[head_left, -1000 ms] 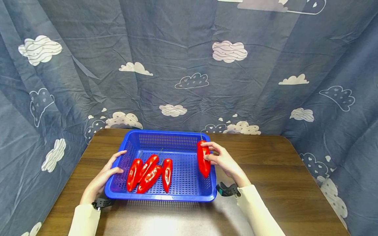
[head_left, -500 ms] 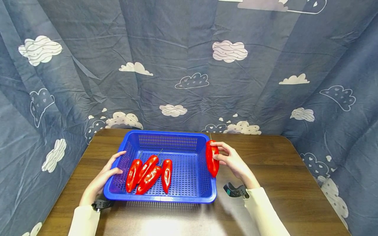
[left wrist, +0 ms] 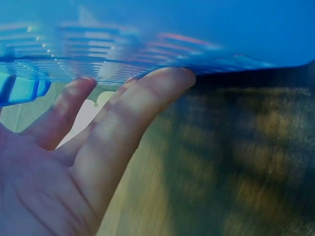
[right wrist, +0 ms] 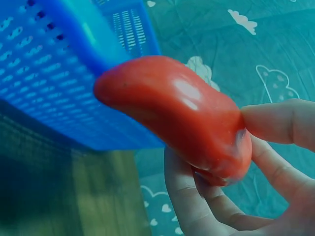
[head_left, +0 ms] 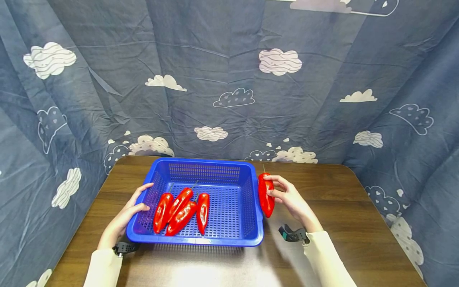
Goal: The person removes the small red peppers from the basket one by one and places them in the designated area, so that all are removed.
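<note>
My left hand grips the left side of a blue plastic basket, its thumb and a finger reaching over the rim. In the left wrist view, fingers lie against the slotted wall. Several glossy red peppers with thin stems lie in the basket's left half. One more red pepper is in my right hand, pinched between thumb and fingers just outside the basket's right rim. Its stem points away from me. From the right wrist, this pepper shows its rounded tip toward the basket wall.
The basket stands on a brown wooden table, which extends to the right of it. A grey-blue curtain with cloud prints hangs right behind the table and along both sides.
My right hand has carried the red pepper rightward, from over the basket's right end, across the rim, to outside it. The left hand stays at the basket's left side.
</note>
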{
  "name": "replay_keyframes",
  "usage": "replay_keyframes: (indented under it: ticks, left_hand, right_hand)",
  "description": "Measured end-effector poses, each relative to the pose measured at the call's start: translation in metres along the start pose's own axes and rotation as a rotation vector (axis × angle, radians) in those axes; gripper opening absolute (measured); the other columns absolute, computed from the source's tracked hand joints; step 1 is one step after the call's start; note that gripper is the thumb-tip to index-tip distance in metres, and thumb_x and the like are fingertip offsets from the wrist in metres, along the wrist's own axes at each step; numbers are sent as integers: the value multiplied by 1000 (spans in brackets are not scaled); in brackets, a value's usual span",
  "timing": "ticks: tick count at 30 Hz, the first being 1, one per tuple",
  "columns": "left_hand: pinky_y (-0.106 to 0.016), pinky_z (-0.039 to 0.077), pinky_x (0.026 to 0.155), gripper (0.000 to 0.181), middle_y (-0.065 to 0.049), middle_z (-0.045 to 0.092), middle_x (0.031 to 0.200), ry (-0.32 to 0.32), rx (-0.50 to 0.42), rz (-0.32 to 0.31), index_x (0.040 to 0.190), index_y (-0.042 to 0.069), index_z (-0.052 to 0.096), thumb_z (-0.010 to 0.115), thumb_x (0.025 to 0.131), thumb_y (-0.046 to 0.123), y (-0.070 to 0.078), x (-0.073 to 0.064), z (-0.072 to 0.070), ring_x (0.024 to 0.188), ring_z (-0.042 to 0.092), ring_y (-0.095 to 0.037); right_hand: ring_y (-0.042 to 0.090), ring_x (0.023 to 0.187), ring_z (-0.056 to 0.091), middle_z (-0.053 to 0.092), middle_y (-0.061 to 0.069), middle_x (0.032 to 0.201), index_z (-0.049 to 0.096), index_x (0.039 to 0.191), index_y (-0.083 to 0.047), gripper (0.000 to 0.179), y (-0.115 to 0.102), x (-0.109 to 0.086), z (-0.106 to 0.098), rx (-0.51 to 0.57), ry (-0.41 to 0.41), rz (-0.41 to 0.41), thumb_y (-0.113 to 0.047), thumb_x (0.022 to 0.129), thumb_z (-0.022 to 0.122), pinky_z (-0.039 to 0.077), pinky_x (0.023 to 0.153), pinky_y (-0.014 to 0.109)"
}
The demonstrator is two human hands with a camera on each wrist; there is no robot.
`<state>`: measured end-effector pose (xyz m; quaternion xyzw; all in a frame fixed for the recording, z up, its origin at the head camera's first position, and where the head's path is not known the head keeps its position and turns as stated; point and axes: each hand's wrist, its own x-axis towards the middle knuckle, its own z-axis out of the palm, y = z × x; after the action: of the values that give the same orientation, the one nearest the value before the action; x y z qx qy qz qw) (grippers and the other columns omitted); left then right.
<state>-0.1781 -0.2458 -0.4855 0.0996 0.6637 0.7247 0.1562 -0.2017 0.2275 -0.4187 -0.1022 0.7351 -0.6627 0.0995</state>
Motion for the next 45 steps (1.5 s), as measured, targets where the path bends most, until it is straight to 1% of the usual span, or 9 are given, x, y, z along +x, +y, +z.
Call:
replay_keyframes:
  ticks: [8,18,21,25,29,33,37,41,45]
  left_hand:
    - [-48,42,79,66,-22,15,138,7,0,-13,142,24,15,38,85,-1,1,0,0,113,33,-42]
    - [-48,42,79,66,-22,14,138,20,6,-28,142,25,15,39,85,1,3,-1,0,114,32,-42]
    - [-46,42,80,66,-21,15,138,18,15,-20,142,25,16,39,85,0,3,0,1,114,32,-41]
    - [-45,42,81,67,-21,17,138,19,27,-7,142,23,16,40,84,-1,3,1,2,113,33,-40]
    - [-45,42,80,67,-21,18,136,20,30,1,142,21,16,39,83,-2,2,1,2,112,34,-39]
    - [-45,43,79,67,-22,18,136,20,28,5,141,21,16,38,83,-3,1,1,2,111,35,-39]
    - [-45,42,79,67,-23,19,136,21,23,2,141,21,16,39,83,-3,0,0,2,111,36,-40]
    - [-45,42,79,67,-24,19,135,23,18,-1,141,22,16,39,83,-3,0,0,2,111,35,-40]
    - [-45,42,79,68,-24,19,135,24,14,-4,141,22,16,39,83,-3,0,0,2,111,35,-40]
  right_hand:
    - [24,90,54,42,28,115,41,127,3,43,6,-4,-7,-10,21,32,1,85,51,47,75,39]
    - [23,88,56,41,30,115,39,127,6,43,20,-7,-12,11,16,28,1,85,50,48,74,40]
    - [22,87,56,44,27,112,40,125,6,43,27,-7,-15,-6,27,18,1,84,50,48,72,40]
    - [19,85,57,49,19,108,43,124,3,43,41,-5,-20,-40,38,10,-2,83,52,49,70,39]
    - [17,85,57,50,15,105,45,124,1,44,53,-4,-25,-44,14,-20,-8,82,55,49,69,37]
    - [15,84,57,50,12,104,46,124,-1,42,62,-3,-29,-58,-9,-43,-10,84,55,49,68,36]
    - [15,81,57,49,14,101,46,124,1,41,69,-1,-29,-79,11,-19,-6,84,53,50,66,36]
    - [17,78,55,47,19,100,44,124,4,45,74,1,-28,-57,28,-6,-5,82,54,50,63,36]
    - [14,79,56,48,12,100,47,125,-4,43,88,7,-33,-70,6,10,-10,84,56,50,64,35]
